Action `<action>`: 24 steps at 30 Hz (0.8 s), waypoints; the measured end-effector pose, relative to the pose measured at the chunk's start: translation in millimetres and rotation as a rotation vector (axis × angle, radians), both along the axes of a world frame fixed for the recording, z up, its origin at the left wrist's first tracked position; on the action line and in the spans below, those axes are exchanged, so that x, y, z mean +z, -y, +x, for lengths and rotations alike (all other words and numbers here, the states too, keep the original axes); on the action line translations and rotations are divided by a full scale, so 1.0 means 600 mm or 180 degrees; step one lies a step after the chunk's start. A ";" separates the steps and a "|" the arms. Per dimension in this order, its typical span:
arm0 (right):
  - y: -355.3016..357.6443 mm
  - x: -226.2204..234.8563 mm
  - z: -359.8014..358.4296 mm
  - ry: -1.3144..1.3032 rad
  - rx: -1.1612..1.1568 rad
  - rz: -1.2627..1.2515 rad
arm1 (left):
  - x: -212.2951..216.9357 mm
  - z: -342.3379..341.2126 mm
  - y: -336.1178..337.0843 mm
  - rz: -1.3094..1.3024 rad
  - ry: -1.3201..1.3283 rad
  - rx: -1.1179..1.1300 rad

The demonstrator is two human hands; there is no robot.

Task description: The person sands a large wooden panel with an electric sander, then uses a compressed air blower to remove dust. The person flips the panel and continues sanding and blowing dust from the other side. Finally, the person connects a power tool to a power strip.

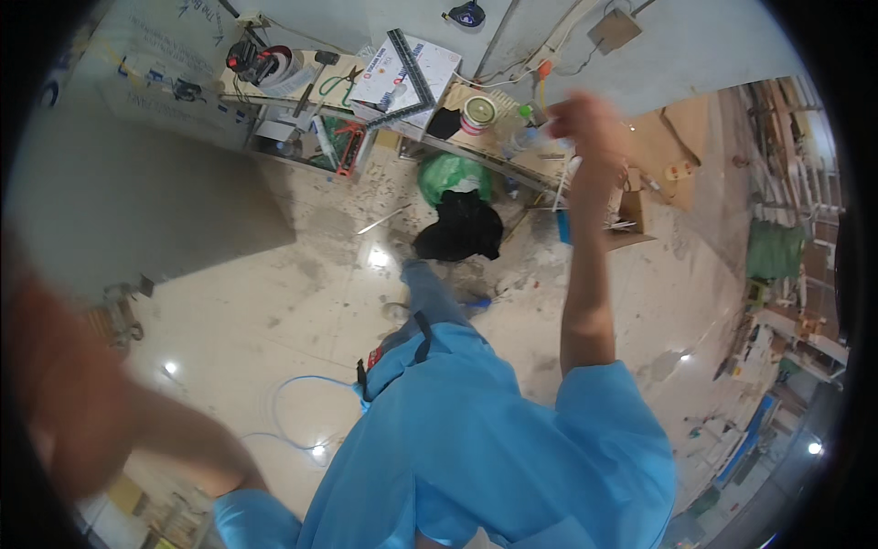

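Observation:
My right hand is raised with the arm stretched forward, over the right part of a low workbench. Motion smears its fingers, so I cannot tell whether it is open or closed. A clear plastic bottle with a green cap appears nearest to it, just left of the fingers; no contact can be made out. At the far left, my left hand is a large blur beside a big grey panel. Its fingers cannot be made out, and nothing shows clearly in it.
On the bench lie a black framing square, a white box, green-handled scissors and a round tin. A red caulking gun sits below. A black cloth and a blue hose lie on the floor.

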State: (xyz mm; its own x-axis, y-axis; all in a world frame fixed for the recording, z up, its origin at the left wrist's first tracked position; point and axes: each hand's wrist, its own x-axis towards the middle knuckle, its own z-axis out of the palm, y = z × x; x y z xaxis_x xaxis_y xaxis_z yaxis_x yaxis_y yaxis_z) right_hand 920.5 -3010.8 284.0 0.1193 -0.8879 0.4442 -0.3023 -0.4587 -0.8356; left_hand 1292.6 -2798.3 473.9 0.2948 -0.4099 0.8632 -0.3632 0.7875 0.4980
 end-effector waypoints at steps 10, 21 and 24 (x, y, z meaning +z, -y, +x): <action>-0.327 -0.644 -0.007 -0.2448 0.1962 0.3683 | -0.654 -0.003 -0.221 0.6571 0.1330 -0.0382; -0.047 -0.680 0.119 -0.2380 0.1590 0.2696 | -0.679 0.116 -0.359 0.5949 -0.3441 0.1413; 0.012 -0.648 0.217 -0.2167 0.1545 0.2403 | -0.677 0.130 -0.298 0.5526 -0.3480 0.1065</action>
State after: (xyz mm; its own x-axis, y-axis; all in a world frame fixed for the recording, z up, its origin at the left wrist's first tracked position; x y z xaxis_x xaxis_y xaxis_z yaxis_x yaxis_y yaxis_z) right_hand 1050.5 -3017.8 -104.6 0.5379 -0.6954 -0.4765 -0.7283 -0.0986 -0.6782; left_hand 1370.8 -2619.2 67.7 0.5215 -0.2564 -0.8138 0.5319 -0.6481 0.5451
